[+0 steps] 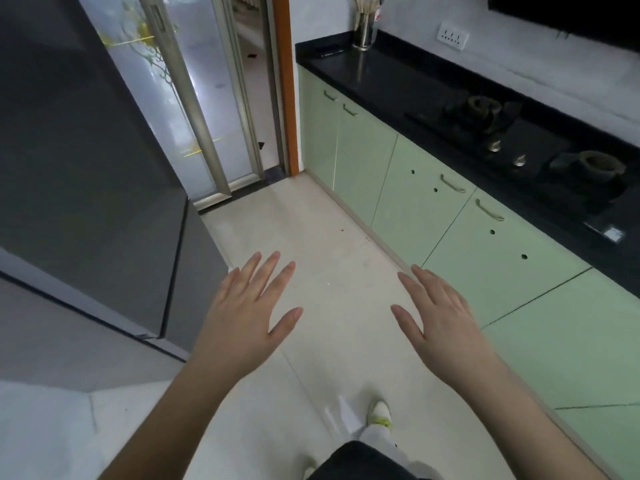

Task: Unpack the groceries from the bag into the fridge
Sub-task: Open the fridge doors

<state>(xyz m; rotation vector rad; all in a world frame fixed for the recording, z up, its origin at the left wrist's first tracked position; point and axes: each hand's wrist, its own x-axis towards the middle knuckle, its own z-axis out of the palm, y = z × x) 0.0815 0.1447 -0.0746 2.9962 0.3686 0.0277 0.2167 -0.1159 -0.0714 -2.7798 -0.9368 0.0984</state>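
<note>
A tall grey fridge (pixel 86 174) fills the left side of the head view, its doors closed. My left hand (pixel 242 317) hovers palm down over the floor just right of the fridge's lower corner, fingers spread, holding nothing. My right hand (pixel 440 317) is held out the same way, empty, close to the green cabinets. No grocery bag is in view.
Pale green cabinets (pixel 433 216) run along the right under a black countertop (pixel 398 81) with a gas hob (pixel 519 147) and a metal utensil holder (pixel 363 29). A glass sliding door (pixel 194 98) stands ahead. Light tiled floor (pixel 311 237) lies between; my foot (pixel 379 414) shows below.
</note>
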